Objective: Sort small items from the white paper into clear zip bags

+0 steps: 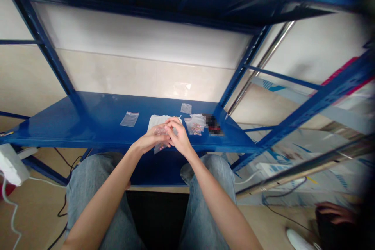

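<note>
My left hand [149, 139] is closed around a small clear plastic bag [158, 148], whose lower corner hangs below the fingers at the shelf's front edge. Fingers of my right hand [179, 136] are bent over the same bag and meet the left hand there. What the bag contains is hard to make out. Just behind both hands lies a white sheet or cloth [153, 120], partly covered by them. To the right, clear bags [195, 125] hold small copper-coloured pieces. A flat clear bag [129, 119] rests left of the hands, and another clear bag [186, 108] lies farther back.
A dark, pixelated object [213, 125] sits right of the bags. The blue shelf [96, 119] has uprights on both sides and an upper shelf [152, 0] overhead. At lower left is a white box with a cable [13, 164]. Part of another person [336, 215] shows at lower right.
</note>
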`<state>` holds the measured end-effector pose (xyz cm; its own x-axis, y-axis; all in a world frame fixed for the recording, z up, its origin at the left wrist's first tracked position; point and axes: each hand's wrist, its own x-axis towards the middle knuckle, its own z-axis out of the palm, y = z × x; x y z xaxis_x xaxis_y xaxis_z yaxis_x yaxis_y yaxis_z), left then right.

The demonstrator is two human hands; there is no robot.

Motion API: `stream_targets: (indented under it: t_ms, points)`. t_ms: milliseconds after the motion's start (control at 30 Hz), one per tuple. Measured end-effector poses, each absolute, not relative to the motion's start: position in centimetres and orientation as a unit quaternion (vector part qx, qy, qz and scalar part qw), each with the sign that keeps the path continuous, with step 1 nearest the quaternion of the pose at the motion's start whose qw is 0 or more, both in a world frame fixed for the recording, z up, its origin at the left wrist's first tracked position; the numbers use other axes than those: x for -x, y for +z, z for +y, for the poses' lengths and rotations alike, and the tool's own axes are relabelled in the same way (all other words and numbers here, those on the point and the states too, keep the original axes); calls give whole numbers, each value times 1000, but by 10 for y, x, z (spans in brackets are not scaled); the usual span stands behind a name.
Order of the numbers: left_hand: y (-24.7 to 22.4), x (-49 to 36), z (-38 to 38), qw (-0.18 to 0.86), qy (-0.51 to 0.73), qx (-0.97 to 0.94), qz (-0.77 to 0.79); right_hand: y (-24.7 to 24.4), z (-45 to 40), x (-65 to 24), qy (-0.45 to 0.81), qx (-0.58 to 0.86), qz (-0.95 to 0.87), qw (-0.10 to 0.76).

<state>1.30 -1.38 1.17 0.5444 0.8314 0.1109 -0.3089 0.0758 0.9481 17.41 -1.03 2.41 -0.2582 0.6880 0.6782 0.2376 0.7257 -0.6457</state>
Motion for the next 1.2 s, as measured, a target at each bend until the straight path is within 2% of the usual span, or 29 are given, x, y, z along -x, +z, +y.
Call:
stream_targets:
  t_ms: [167, 300, 433, 533, 700, 933, 1200]
  points:
    - [6, -17, -18, 723, 338, -564, 210, 22, -9, -178, 218, 347, -668, 621]
    - [9, -20, -24, 727, 294, -587, 202, 19, -6, -185, 248, 366, -605, 663]
    - [9, -26, -23, 624, 397, -612, 279, 14, -5, -188, 271, 365, -565, 688]
    - [5, -29, -17, 517, 495, -607, 346, 12, -7, -183, 304, 355, -552, 691]
    - [0, -30, -13, 447, 602, -561, 352, 6, -10, -172, 391, 346, -512, 682]
    - [-2, -31, -16, 462, 575, -595, 321, -2, -8, -170, 384, 368, -501, 683]
    - [-11, -24, -16, 482, 631, -495, 353, 2, -13, -167, 451, 344, -548, 615]
